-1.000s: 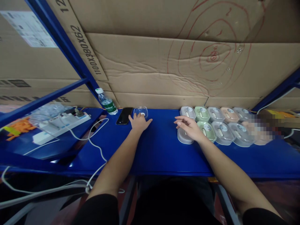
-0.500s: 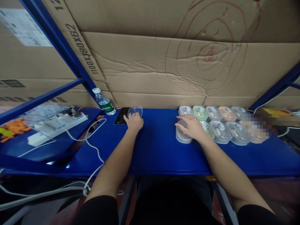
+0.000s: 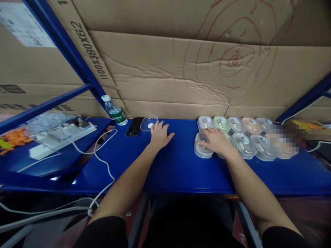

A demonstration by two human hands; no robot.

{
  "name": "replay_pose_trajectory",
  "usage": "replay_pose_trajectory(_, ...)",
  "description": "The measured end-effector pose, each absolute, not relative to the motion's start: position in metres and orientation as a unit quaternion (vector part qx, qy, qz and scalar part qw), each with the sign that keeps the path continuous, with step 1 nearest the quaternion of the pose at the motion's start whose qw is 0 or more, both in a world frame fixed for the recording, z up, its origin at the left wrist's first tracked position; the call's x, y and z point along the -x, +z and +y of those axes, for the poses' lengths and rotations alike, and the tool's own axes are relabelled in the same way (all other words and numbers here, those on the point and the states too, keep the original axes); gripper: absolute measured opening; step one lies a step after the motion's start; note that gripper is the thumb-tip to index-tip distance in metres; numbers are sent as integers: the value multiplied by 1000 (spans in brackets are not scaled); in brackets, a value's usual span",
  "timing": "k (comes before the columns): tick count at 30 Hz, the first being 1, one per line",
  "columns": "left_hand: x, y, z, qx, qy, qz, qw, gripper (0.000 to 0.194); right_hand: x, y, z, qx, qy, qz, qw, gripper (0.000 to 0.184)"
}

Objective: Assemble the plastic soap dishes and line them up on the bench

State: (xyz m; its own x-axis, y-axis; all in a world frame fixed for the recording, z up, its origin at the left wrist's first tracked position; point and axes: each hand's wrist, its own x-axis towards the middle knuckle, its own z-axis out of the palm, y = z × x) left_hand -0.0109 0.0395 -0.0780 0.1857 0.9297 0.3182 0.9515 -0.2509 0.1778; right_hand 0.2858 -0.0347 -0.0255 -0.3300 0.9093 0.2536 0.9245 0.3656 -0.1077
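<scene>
My left hand is open above the blue table, fingers spread, with nothing in it. Just beyond its fingertips a clear plastic lid with a white round spot lies flat beside a black phone. At the near left corner of two rows of small lidded boxes sits a grey box with a dark round spot on top. My right hand is on this box, fingers along its far edge and thumb across its top. A grey box and a green box stand just behind.
More boxes, grey and peach, continue rightward. A water bottle leans near the blue frame post. A white power strip, loose white cable and orange pieces are at left. Cardboard walls the back.
My left hand has let go of the clear lid and moved right, leaving it flat by the phone. My right hand has lowered onto the grey box, its thumb now across the top.
</scene>
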Motion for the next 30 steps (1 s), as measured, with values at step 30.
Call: replay_pose_trajectory(30,-9,-79,21,885,-145,-420,-141,112,-244,-47,-44,460,61,-859,215,77)
